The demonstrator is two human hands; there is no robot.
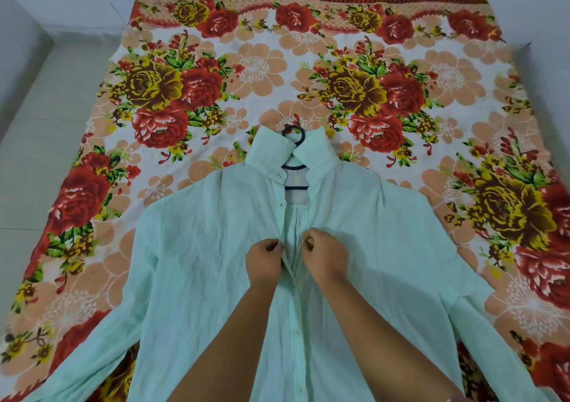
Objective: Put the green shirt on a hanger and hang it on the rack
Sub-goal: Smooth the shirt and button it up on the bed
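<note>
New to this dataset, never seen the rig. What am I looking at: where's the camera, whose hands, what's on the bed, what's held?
There is no machine here: a person works with two bare hands. The single picture comes from a wide-angle camera worn on the person's head, looking forward and down, so the forearms enter from the bottom edge. A pale green shirt lies face up on a floral bedsheet, sleeves spread to both sides. A black hanger is already inside it; its hook sticks out past the raised collar. The left hand and right hand each pinch one front edge of the shirt at chest height. Above the hands the front is open; below them it looks closed. No rack is in view.
</note>
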